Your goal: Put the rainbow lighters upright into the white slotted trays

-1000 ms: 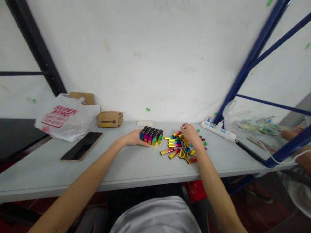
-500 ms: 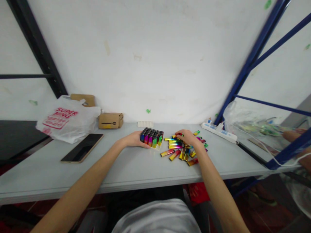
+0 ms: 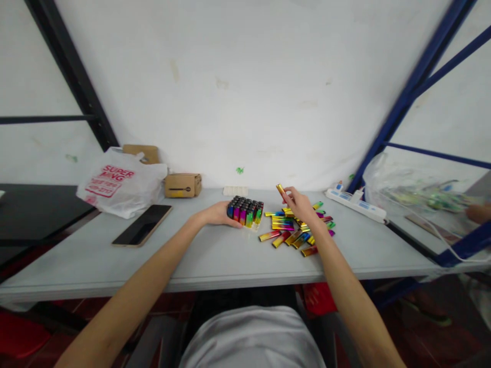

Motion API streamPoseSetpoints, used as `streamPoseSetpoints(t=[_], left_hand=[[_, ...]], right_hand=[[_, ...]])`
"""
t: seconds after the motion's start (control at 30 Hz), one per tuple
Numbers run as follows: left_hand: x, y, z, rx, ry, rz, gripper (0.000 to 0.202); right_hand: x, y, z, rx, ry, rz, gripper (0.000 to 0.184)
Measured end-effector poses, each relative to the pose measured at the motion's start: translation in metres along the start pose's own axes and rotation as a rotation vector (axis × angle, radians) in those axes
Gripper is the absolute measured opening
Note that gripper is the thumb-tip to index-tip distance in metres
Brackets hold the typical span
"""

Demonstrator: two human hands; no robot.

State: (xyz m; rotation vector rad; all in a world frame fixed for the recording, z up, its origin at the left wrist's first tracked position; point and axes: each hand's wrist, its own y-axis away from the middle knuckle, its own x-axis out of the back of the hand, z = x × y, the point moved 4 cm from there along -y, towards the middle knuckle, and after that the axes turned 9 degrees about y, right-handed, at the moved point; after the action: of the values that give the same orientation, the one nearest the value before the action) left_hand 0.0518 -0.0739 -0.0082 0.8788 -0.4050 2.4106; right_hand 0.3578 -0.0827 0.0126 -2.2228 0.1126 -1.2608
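Black-topped lighters (image 3: 244, 212) in blue, purple, green and gold stand upright and close together in a clear tray (image 3: 254, 226), whose right front corner shows. My left hand (image 3: 219, 213) is wrapped round the left side of this block, thumb along the front. Over the back of a loose pile, my right hand (image 3: 300, 205) pinches one gold and red lighter (image 3: 281, 191) by its lower part, its other end tilted up to the left. Beneath and in front of that hand the pile of shiny lighters (image 3: 282, 223) lies on the grey table (image 3: 230, 260), partly hidden by my wrist.
At the left are a phone (image 3: 142, 226), a white plastic bag (image 3: 123, 186) and a small cardboard box (image 3: 183, 185). A white slotted tray (image 3: 235, 190) lies by the wall. A power strip (image 3: 356, 205) and a blue frame post (image 3: 399, 110) stand right. Another person's hand (image 3: 479, 212) shows far right.
My right hand has risen from the pile with a lighter in its fingers. My left hand stays on the tray's block of lighters. The whole view has shifted slightly.
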Motion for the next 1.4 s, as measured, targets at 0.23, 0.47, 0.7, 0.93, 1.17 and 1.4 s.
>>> streamPoseSetpoints(t=[0.23, 0.47, 0.7, 0.93, 1.17, 1.4], left_hand=[[0.0, 0.0, -0.002, 0.002, -0.01, 0.007, 0.083], [0.0, -0.001, -0.002, -0.024, 0.007, 0.003, 0.081], [0.0, -0.001, -0.002, -0.016, 0.0, 0.004, 0.082], [0.0, 0.002, 0.005, -0.036, 0.001, -0.005, 0.078], [-0.001, 0.002, 0.006, -0.02, 0.0, -0.012, 0.079], [-0.001, 0.0, 0.0, -0.029, 0.018, -0.005, 0.076]], right_hand=[[0.01, 0.002, -0.032, -0.09, -0.341, 0.217, 0.044], [-0.01, -0.001, -0.047, -0.184, -0.786, 0.144, 0.05], [-0.033, 0.005, -0.069, -0.142, -1.058, -0.104, 0.045], [-0.042, 0.008, -0.061, -0.273, -0.73, -0.013, 0.05], [-0.042, 0.009, -0.062, -0.147, -0.252, 0.041, 0.038], [-0.035, 0.012, -0.069, -0.027, -0.302, -0.025, 0.037]])
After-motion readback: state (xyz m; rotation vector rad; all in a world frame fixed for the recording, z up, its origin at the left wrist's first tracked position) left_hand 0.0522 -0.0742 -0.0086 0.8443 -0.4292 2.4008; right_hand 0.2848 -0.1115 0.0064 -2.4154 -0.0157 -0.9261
